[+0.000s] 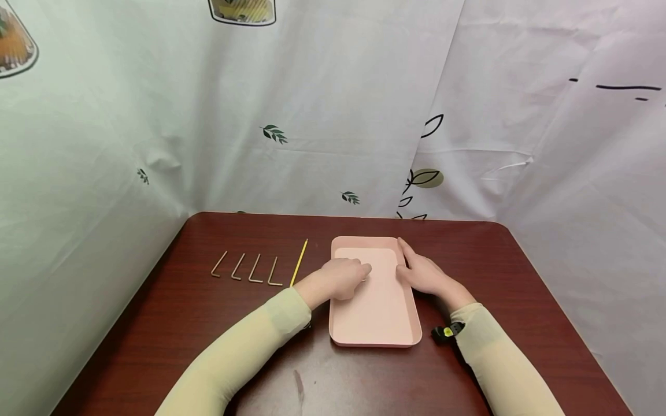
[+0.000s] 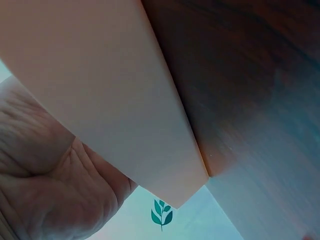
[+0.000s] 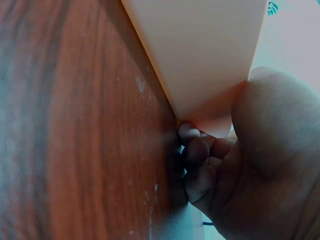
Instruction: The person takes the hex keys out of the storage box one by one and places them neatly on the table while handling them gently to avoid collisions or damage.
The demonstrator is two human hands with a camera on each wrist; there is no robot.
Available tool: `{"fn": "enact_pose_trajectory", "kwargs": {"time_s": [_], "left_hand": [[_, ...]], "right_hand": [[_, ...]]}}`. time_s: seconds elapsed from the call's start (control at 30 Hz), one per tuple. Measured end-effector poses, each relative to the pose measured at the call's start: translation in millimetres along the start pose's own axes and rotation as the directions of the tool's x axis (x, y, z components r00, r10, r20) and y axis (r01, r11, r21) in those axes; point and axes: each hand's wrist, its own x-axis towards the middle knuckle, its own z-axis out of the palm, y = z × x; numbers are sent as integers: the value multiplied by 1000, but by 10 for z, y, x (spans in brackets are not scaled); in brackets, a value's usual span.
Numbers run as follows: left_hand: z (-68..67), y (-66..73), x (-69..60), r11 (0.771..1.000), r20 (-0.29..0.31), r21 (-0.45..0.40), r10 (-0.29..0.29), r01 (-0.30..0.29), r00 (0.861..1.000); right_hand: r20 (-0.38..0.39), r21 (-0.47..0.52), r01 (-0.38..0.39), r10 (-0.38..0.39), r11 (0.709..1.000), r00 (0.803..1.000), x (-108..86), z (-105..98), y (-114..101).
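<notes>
A shallow pink rectangular tray (image 1: 374, 323) lies on the table, its long side pointing away from me. Over its left wall reaches my left hand (image 1: 343, 277), with bent fingers inside the tray. A tiny bit of something shows by those fingertips, too small to make out. In the left wrist view the tray's outer wall (image 2: 110, 100) hides the fingers and only the palm shows. My right hand (image 1: 424, 271) grips the tray's right wall, thumb over the rim and fingers along the outside. Curled fingers (image 3: 197, 152) touch the tray's corner in the right wrist view.
Several L-shaped hex keys (image 1: 255, 268) lie in a row on the left of the dark red wooden table (image 1: 156, 346). A yellow pencil (image 1: 299, 263) lies between them and the tray. White printed cloth (image 1: 322, 162) hangs behind and at both sides.
</notes>
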Motion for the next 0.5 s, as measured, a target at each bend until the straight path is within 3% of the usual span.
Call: {"fn": "enact_pose_trajectory", "kwargs": {"time_s": [0.5], "left_hand": [[-23,2,-9,999,-9,17,52,-52,999]], "right_hand": [[2,5,8,-8,1000,1000,6,1,8]]}}
